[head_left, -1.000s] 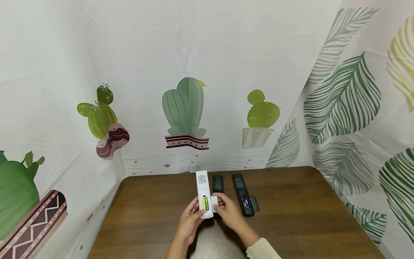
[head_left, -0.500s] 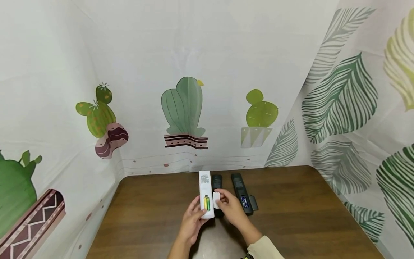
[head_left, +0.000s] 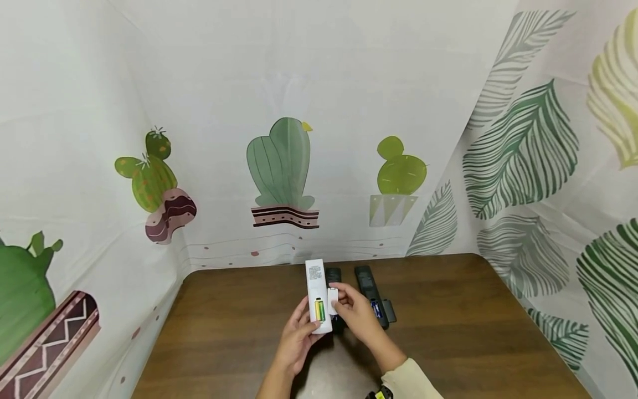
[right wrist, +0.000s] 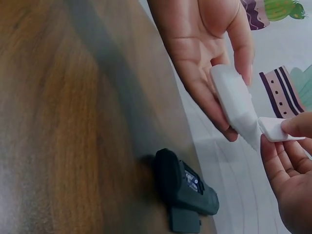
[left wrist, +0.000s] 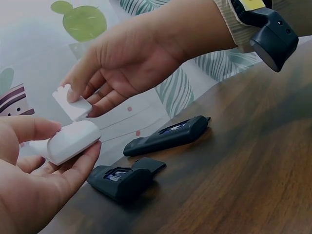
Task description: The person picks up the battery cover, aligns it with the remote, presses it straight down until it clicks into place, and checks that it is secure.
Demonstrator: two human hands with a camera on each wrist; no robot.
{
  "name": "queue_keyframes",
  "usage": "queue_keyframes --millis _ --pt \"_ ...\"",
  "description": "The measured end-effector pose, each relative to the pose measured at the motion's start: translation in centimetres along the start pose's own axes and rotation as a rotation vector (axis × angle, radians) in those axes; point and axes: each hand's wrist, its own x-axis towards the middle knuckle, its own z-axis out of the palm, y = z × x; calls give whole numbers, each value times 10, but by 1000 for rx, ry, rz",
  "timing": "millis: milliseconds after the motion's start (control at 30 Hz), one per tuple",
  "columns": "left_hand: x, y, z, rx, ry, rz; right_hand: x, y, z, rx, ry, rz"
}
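My left hand (head_left: 295,341) grips the lower end of a white remote control (head_left: 315,282), held up off the table with its back facing me. Its battery bay is uncovered, and yellow-green batteries (head_left: 319,310) lie inside. Between thumb and fingers, my right hand (head_left: 360,316) pinches a small white battery cover (head_left: 332,301) at the remote's right edge. In the left wrist view the cover (left wrist: 72,103) stands tilted just beyond the white remote (left wrist: 73,141); whether they touch I cannot tell.
Two black remotes lie on the brown wooden table (head_left: 224,321): one (head_left: 334,275) partly hidden behind my hands, the other (head_left: 368,285) farther right. Both have uncovered bays with blue batteries. A dark cover (head_left: 389,311) lies against the right one. A patterned cloth (head_left: 344,111) hangs behind.
The white remote has shifted slightly to the right and up, with my left hand still holding it. My right hand has raised the white cover a little along the remote's side.
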Motion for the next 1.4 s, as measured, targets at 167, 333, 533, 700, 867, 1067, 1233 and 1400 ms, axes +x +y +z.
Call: queue_keyframes --millis 167,333,533,700,867,1067,1233,1400 --pt "2 0 1 4 -12 1 1 -8 1 12 9 31" --pt "0 2 2 11 -12 -12 -2 -14 4 4 -6 38" --pt "-1 2 3 14 -28 -10 -4 -13 7 -6 -43 -3" --pt "-1 1 3 5 -36 -11 -6 -14 10 -2 -66 -22" --pt "0 1 4 1 -46 -3 -7 -15 12 -9 -58 -11" --pt "1 0 4 4 -39 -14 -11 -28 13 -61 -40 -7" --pt "2 -1 3 3 -46 -15 -17 -45 10 -71 -69 -13" --pt "1 -1 4 8 -56 0 -18 -48 10 -78 -75 -34"
